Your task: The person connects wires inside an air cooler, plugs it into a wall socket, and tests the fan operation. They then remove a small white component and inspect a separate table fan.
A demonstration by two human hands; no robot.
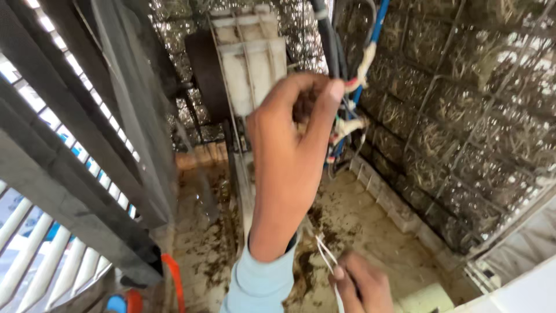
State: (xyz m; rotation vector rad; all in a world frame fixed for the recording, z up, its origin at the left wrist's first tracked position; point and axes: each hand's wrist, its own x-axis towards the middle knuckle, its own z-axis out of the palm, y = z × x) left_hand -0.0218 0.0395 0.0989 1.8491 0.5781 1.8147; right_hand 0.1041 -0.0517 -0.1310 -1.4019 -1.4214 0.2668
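My left hand, in a light blue sleeve, reaches up inside a dirty cooler cabinet. Its fingertips pinch a bundle of wires with red, blue and white strands and white tape joints, hanging from a dark cable. Low at the frame's bottom, my right hand pinches a thin white cord that runs up toward my left forearm. Just left of the raised hand stands a dusty white motor housing with a dark round fan part.
Straw-like cooling pads behind a wire grid cover the right and back walls. The wet floor tray is strewn with brown debris. Grey louvre slats close the left side. An orange hose lies at bottom left.
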